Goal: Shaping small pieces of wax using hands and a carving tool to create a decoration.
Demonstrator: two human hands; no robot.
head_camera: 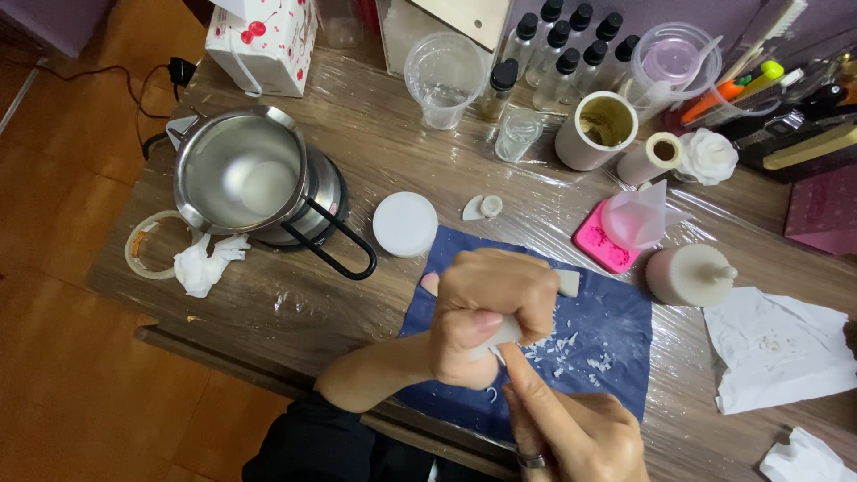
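Our left hand (486,312) is clenched around a small white wax piece (507,333), whose end shows just below the curled fingers. Our right hand (571,428), wearing a ring, comes up from below with its fingers pinched against that end; we cannot tell whether they hold a small tool. Both hands work above a dark blue mat (616,330), which serves as our landmark.

On the mat, right of the hands, lie many white shavings (571,353), so we judge the trimming well begun; the piece is still in hand, so it is not finished.

Just above the mat's upper left corner sits a round white lid (404,224). Farther left of the mat stands a steel melting pot (241,174), with crumpled tissue (205,263) beside it. Off the mat's upper right corner lie a pink mould (596,243) and a ribbed white candle mould (687,275). Well above the mat stand clear bottles with black caps (562,54).
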